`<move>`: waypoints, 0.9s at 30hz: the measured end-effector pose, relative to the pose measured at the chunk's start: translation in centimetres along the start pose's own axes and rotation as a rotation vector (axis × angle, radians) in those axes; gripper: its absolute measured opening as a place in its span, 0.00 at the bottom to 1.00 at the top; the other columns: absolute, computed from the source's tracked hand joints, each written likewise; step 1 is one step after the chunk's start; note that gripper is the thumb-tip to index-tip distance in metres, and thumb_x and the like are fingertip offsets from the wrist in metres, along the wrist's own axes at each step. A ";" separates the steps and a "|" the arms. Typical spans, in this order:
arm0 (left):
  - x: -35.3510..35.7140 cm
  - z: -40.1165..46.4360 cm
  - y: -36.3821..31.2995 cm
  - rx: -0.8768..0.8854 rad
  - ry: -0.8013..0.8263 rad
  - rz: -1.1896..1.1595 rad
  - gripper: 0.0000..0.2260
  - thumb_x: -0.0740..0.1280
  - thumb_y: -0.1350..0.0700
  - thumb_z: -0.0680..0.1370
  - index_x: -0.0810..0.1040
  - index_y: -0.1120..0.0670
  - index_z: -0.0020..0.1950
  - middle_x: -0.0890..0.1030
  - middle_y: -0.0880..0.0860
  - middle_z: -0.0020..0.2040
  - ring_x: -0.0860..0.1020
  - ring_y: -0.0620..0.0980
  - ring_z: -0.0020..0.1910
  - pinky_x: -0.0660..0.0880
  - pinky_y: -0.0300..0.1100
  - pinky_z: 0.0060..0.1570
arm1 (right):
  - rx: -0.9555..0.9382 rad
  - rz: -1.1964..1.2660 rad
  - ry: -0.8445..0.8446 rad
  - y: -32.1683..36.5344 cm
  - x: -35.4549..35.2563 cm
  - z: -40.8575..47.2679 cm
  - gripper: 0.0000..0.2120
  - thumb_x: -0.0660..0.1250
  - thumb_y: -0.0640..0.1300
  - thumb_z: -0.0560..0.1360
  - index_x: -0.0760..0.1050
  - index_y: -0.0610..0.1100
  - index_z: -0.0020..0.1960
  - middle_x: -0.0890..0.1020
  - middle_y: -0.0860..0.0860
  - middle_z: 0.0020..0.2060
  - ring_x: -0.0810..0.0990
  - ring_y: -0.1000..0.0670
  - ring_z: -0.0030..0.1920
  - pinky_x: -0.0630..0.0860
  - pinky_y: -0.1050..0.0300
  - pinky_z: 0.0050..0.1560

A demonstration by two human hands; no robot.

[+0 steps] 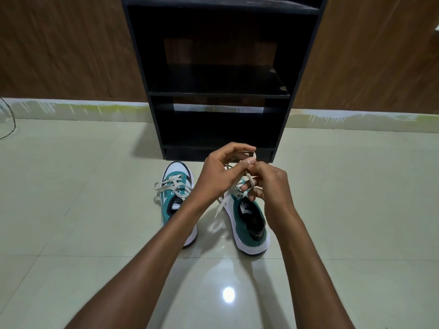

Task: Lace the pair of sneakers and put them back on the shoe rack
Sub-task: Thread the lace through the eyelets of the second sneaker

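Two teal-and-white sneakers stand on the tiled floor in front of a black shoe rack (218, 93). The left sneaker (177, 186) has cream laces threaded through its lower eyelets, with loose ends lying to its left. Both my hands are raised over the front of the right sneaker (249, 224). My left hand (221, 172) pinches a loop of its cream lace (252, 157) between thumb and forefinger. My right hand (270, 186) grips the same lace just beside it, fingers curled around the strand. Another lace end hangs down the shoe's left side. The shoe's toe is hidden behind my hands.
The rack's shelves hold nothing I can see, and its lowest opening sits right behind my hands. Wood-panelled walls flank it above a pale skirting. A thin dark cable (9, 124) loops on the floor at far left. Glossy tile (356, 210) stretches on both sides.
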State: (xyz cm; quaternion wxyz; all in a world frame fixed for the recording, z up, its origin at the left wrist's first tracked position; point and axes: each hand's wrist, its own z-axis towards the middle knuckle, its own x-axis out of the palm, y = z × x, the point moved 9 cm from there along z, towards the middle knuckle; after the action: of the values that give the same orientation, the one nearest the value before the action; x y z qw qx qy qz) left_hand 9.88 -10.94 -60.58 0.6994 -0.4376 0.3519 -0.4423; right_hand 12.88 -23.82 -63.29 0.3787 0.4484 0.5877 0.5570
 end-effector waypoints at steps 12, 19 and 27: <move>-1.1 -0.4 3.1 -0.246 -0.085 -0.108 0.05 0.76 0.58 0.74 0.85 0.58 0.46 0.86 0.54 0.42 0.85 0.50 0.43 0.81 0.41 0.45 | -0.034 0.025 0.028 -0.5 -0.5 0.5 0.11 0.72 0.50 0.78 0.86 0.43 0.50 0.87 0.43 0.40 0.83 0.46 0.32 0.73 0.58 0.26; 0.0 -1.6 3.8 -0.361 0.002 -0.216 0.08 0.63 0.61 0.80 0.82 0.56 0.52 0.78 0.49 0.35 0.72 0.40 0.27 0.67 0.33 0.27 | -0.030 0.038 0.050 -0.7 -0.5 1.3 0.10 0.72 0.46 0.78 0.85 0.39 0.51 0.86 0.41 0.39 0.84 0.44 0.30 0.74 0.59 0.26; -0.3 -2.8 0.6 0.289 -0.027 0.662 0.13 0.72 0.44 0.74 0.84 0.43 0.58 0.74 0.44 0.43 0.73 0.42 0.37 0.75 0.42 0.33 | 0.035 -0.007 -0.058 -1.5 -1.9 2.1 0.12 0.69 0.48 0.81 0.79 0.37 0.49 0.84 0.41 0.31 0.79 0.46 0.23 0.73 0.59 0.23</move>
State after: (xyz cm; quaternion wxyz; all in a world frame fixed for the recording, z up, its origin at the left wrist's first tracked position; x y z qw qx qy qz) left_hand 7.55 -11.39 -62.14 0.8639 -0.2023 0.3991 -0.2314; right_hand 15.33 -24.95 -65.08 0.3896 0.4687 0.5877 0.5320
